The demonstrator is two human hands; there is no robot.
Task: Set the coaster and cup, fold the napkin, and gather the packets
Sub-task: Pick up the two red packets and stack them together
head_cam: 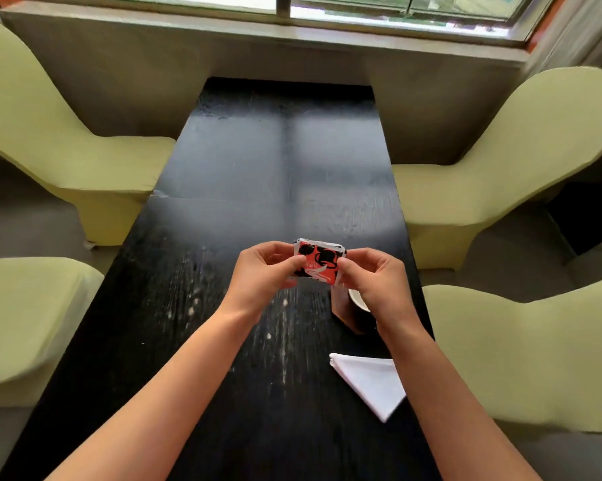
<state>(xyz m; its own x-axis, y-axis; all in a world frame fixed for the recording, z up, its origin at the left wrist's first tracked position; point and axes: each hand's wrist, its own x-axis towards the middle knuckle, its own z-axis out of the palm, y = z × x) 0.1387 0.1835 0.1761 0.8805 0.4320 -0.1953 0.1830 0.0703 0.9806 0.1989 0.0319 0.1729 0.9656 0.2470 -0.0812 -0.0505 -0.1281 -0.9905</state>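
Both hands hold a small stack of red, black and white packets (318, 261) above the middle of the black table (258, 161). My left hand (263, 269) pinches the stack's left edge; my right hand (372, 276) pinches its right edge. Under my right hand a brown coaster (344, 312) lies on the table with a white cup (358, 300) on it, both mostly hidden by the hand and wrist. A white napkin (370, 381) folded into a triangle lies near the table's right edge, beside my right forearm.
Pale green covered chairs stand on both sides of the table: two on the left (49, 140) and two on the right (521, 161). A grey wall and a window sill (292, 33) close the table's far end.
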